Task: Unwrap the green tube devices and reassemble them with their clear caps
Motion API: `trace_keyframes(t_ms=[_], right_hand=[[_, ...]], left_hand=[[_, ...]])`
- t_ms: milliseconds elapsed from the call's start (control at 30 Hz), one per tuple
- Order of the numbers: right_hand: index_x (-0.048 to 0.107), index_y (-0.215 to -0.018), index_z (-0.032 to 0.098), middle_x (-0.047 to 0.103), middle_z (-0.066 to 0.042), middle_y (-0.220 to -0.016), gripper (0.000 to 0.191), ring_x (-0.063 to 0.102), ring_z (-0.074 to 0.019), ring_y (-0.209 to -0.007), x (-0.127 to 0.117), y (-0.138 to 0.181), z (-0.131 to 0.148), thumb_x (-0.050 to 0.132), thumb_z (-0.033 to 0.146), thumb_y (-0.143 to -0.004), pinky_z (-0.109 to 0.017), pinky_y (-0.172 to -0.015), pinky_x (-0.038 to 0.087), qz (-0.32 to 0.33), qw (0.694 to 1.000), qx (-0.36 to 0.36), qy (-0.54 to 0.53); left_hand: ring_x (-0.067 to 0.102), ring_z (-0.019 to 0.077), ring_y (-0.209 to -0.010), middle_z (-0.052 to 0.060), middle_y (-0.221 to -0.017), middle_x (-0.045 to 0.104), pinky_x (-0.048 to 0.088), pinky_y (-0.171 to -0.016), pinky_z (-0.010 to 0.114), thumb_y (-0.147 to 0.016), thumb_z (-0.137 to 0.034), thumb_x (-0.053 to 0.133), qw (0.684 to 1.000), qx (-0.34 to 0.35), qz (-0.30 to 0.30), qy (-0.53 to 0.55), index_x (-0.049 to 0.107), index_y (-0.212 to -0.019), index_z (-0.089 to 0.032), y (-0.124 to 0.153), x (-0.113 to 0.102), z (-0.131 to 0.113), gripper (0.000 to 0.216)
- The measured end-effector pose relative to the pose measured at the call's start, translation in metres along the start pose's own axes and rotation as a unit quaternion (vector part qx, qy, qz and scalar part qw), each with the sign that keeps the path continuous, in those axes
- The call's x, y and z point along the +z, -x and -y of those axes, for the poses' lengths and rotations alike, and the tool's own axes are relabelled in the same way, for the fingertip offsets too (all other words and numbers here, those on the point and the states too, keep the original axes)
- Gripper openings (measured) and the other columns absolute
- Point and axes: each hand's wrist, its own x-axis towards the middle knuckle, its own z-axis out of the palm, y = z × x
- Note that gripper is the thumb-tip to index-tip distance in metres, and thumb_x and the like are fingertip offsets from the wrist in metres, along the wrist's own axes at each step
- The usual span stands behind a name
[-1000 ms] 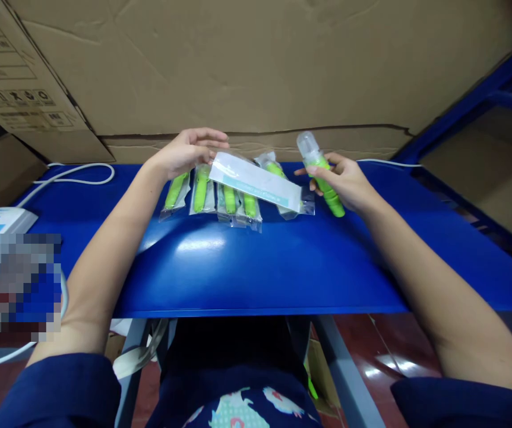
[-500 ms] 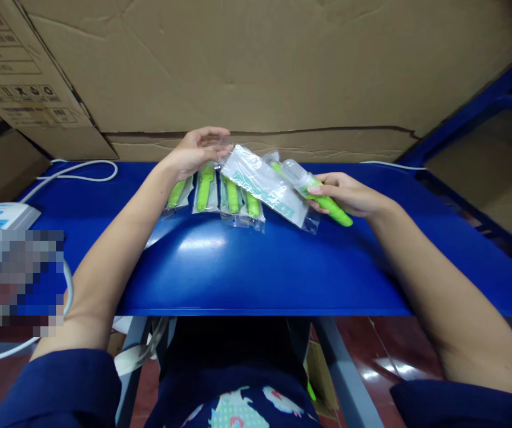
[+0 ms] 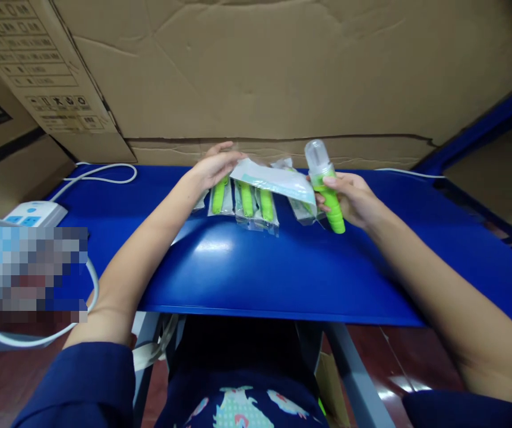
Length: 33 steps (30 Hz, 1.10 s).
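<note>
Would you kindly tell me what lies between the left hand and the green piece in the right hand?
In the head view, a white pouch stretches from the left hand toward that green piece, partly covering bagged green pieces.

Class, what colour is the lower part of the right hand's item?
The lower part is bright green, clearest in the head view.

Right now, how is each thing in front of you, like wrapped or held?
Clear-topped green tube: unwrapped, tilted, held in right fingers
White packet: slanted, held by left fingers
Bagged green tubes: wrapped, lying on blue table
White cord: looped
Power strip: on or off unclear
</note>
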Motion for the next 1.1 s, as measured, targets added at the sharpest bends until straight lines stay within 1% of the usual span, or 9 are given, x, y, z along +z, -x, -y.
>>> trace_keyframes(t_ms=[100,200,300,433,567,700,800,933,1100], right_hand=[[0.069,-0.087,0.018,0.054,-0.002,-0.068,0.045,0.046,-0.0102,-0.060,0.008,-0.002,-0.002,0.092,0.051,-0.068,-0.026,-0.047,0.034,-0.075,0.996,-0.036,-0.040],[0.070,-0.093,0.018,0.052,-0.002,-0.072,0.044,0.044,-0.0113,-0.063,0.013,-0.002,-0.002,0.090,0.050,-0.070,-0.028,-0.048,0.032,-0.093,0.994,-0.043,-0.040],[0.068,-0.094,0.018,0.052,-0.002,-0.073,0.048,0.045,-0.0120,-0.064,0.017,0.001,-0.002,0.090,0.052,-0.068,-0.028,-0.049,0.033,-0.073,0.996,-0.029,-0.038],[0.068,-0.095,0.019,0.053,0.000,-0.069,0.051,0.047,-0.0117,-0.061,0.025,0.005,-0.002,0.091,0.055,-0.067,-0.026,-0.048,0.036,-0.032,0.999,-0.018,-0.029],[0.068,-0.097,0.020,0.054,0.001,-0.068,0.049,0.048,-0.0114,-0.058,0.030,0.009,-0.004,0.089,0.056,-0.071,-0.026,-0.046,0.038,0.011,1.000,-0.024,-0.017],[0.066,-0.097,0.021,0.052,0.003,-0.066,0.048,0.047,-0.0106,-0.055,0.035,0.012,-0.005,0.089,0.055,-0.073,-0.025,-0.046,0.039,0.043,0.999,-0.017,-0.025],[0.065,-0.097,0.021,0.052,0.003,-0.065,0.048,0.048,-0.0106,-0.055,0.038,0.013,-0.007,0.089,0.055,-0.073,-0.025,-0.046,0.039,0.049,0.998,-0.010,-0.035],[0.067,-0.094,0.022,0.057,0.001,-0.071,0.047,0.048,-0.0101,-0.057,0.038,0.010,-0.007,0.091,0.055,-0.071,-0.024,-0.044,0.038,-0.024,0.998,-0.021,-0.050],[0.070,-0.093,0.027,0.070,-0.002,-0.094,0.042,0.052,-0.0111,-0.062,0.030,-0.002,0.002,0.084,0.062,-0.075,-0.026,-0.048,0.046,-0.147,0.979,-0.128,-0.061]], left_hand=[[0.072,0.0178,-0.116,0.005,-0.099,0.075,0.055,-0.109,0.034,-0.088,-0.002,0.065,0.999,0.023,-0.023,0.043,0.053,-0.114,-0.018,-0.005,0.000,0.002,0.033],[0.070,0.0210,-0.121,0.006,-0.104,0.075,0.056,-0.110,0.039,-0.089,-0.007,0.068,0.999,0.004,0.000,0.050,0.055,-0.107,-0.019,-0.007,0.001,0.004,0.025],[0.070,0.0223,-0.121,0.009,-0.108,0.074,0.055,-0.113,0.040,-0.086,-0.004,0.073,0.999,-0.020,0.024,0.045,0.057,-0.106,-0.018,-0.006,0.005,0.010,0.030],[0.070,0.0193,-0.122,0.008,-0.104,0.074,0.050,-0.120,0.035,-0.083,0.007,0.068,0.998,0.003,0.002,0.059,0.061,-0.104,-0.013,-0.006,0.014,0.017,0.030],[0.071,0.0178,-0.121,0.007,-0.097,0.076,0.051,-0.121,0.031,-0.092,0.004,0.062,0.996,-0.020,0.026,0.082,0.067,-0.089,-0.010,0.002,0.018,0.016,0.015],[0.074,0.0215,-0.115,0.008,-0.098,0.077,0.057,-0.116,0.038,-0.091,-0.001,0.069,0.995,-0.064,0.039,0.070,0.068,-0.090,-0.012,0.010,0.019,0.014,0.010],[0.073,0.0223,-0.118,0.010,-0.106,0.078,0.058,-0.114,0.035,-0.088,-0.001,0.072,0.995,-0.056,0.059,0.050,0.069,-0.093,-0.013,0.009,0.018,0.016,0.013],[0.070,0.0235,-0.124,0.010,-0.112,0.077,0.056,-0.115,0.036,-0.083,0.001,0.075,0.999,-0.024,0.023,0.032,0.066,-0.100,-0.014,0.004,0.014,0.019,0.025],[0.073,0.0202,-0.114,0.009,-0.111,0.077,0.055,-0.111,0.035,-0.076,0.002,0.080,0.999,-0.027,0.014,-0.029,0.065,-0.103,-0.015,0.008,0.008,0.012,0.035]])
